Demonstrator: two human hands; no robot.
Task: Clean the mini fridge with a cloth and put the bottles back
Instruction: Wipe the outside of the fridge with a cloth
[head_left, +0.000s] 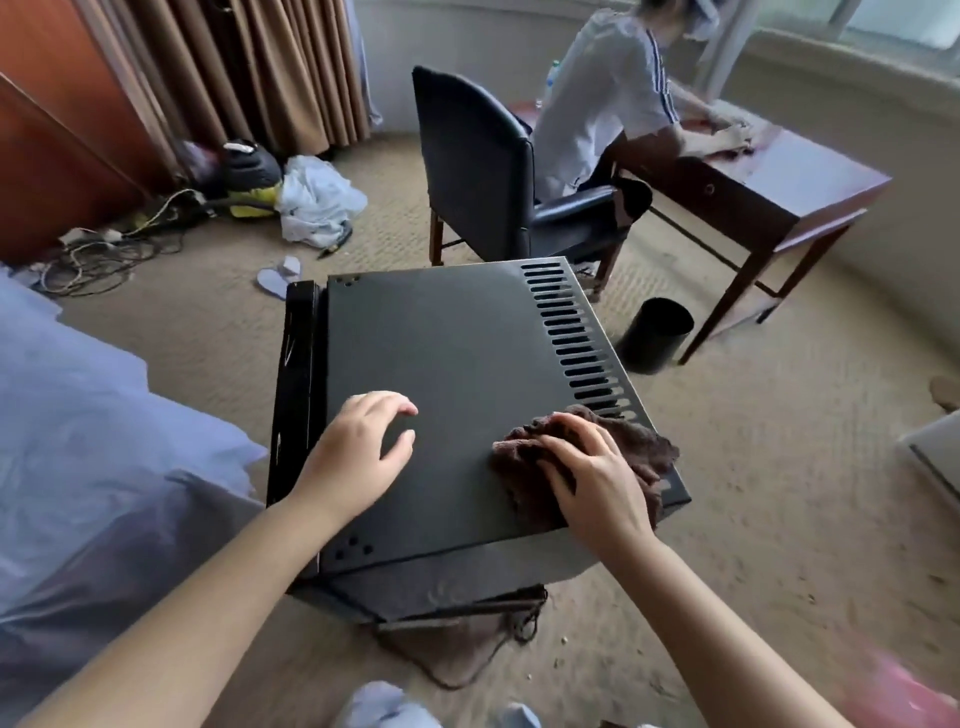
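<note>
Our two bare forearms reach in from the bottom edge. The left hand (363, 441) rests on top of the fridge (457, 338). Its fingers (395, 405) are loosely spread and bent, with the tips touching the panel, and they hold nothing. The right hand (587, 478) presses a brown cloth (644, 447) onto the near right corner of that top. Its fingers (566, 431) are spread flat over the cloth, not bunched around it.

The black fridge stands on the carpet just in front of us. Its door, on the left side, looks closed, and vent slots run along the right edge of its top.

We judge the job to be at an early stage. The top is being wiped and the inside is hidden. We see no bottles at or near the fridge, so putting them back seems to lie ahead.

Counted from left to right:
- one bed (78, 415) with pale sheets, at the left edge
- one vacuum (249, 176) with tangled cables, by the curtains
- one white linen bundle (317, 202)
- one pair of pale slippers (280, 275)
- one fridge, with one cloth under our hand
- one brown rag (457, 654) on the floor under the fridge
- one dark chair (478, 171) behind the fridge
- one other person (608, 93), leaning over the bench
- one black bin (657, 332) on the carpet, between fridge and bench
- one wooden bench (810, 176)
</note>
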